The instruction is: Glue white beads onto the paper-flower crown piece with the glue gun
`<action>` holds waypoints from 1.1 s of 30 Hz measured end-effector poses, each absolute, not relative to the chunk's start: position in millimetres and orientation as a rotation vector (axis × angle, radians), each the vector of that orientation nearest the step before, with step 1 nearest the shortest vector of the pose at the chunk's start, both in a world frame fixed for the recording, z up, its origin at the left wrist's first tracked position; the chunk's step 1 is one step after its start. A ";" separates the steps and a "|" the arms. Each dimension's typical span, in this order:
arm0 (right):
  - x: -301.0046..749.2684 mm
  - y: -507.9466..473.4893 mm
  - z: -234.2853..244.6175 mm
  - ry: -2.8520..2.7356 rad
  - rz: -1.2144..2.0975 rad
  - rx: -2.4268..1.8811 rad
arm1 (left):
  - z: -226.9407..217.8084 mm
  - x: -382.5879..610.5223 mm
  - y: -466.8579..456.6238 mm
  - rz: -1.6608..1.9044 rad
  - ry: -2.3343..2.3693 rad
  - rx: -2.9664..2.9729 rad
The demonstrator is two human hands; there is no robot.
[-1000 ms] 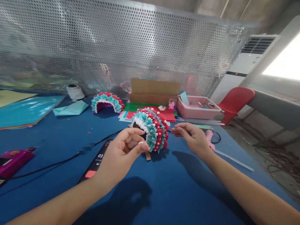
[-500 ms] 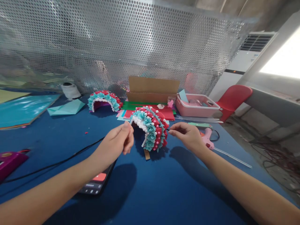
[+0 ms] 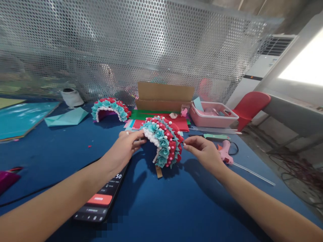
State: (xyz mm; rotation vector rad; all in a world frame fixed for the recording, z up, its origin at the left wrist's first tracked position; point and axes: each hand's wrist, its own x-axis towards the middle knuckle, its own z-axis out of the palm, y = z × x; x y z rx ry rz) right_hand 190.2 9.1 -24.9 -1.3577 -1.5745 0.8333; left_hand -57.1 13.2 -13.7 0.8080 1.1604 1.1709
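Note:
An arched paper-flower piece (image 3: 164, 141) in red and teal with white beads stands on the blue table (image 3: 191, 201) in front of me. My left hand (image 3: 126, 149) grips its left rim, fingers curled around the white bead row. My right hand (image 3: 203, 151) pinches a small white bead against the arch's right side. A second flower arch (image 3: 109, 108) of the same kind stands further back on the left.
A phone (image 3: 101, 198) with a lit screen lies under my left forearm. A pink glue gun (image 3: 224, 152) lies right of my right hand. Behind are a cardboard box (image 3: 165, 95), a pink tray (image 3: 213, 114), coloured paper sheets (image 3: 22, 117) and a perforated metal screen (image 3: 126, 50).
My left hand moved forward from in front of the arch and took hold of its left rim. My right hand came closer to the arch's right side.

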 end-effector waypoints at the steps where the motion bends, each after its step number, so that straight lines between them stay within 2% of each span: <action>1: 189.4 8.9 -25.0 -1.567 0.846 -1.365 | -11.1 -55.4 12.6 1.131 1.136 0.758; 6: 185.6 9.9 -26.4 -1.520 0.874 -1.400 | -3.0 -46.1 9.4 1.021 1.068 0.561; 16: 181.5 16.6 -35.5 -1.401 0.935 -1.421 | -6.6 -38.6 6.8 0.958 0.983 0.596; 33: 177.8 9.4 -43.1 -1.349 0.968 -1.386 | -0.8 -32.8 -0.6 0.967 0.878 0.490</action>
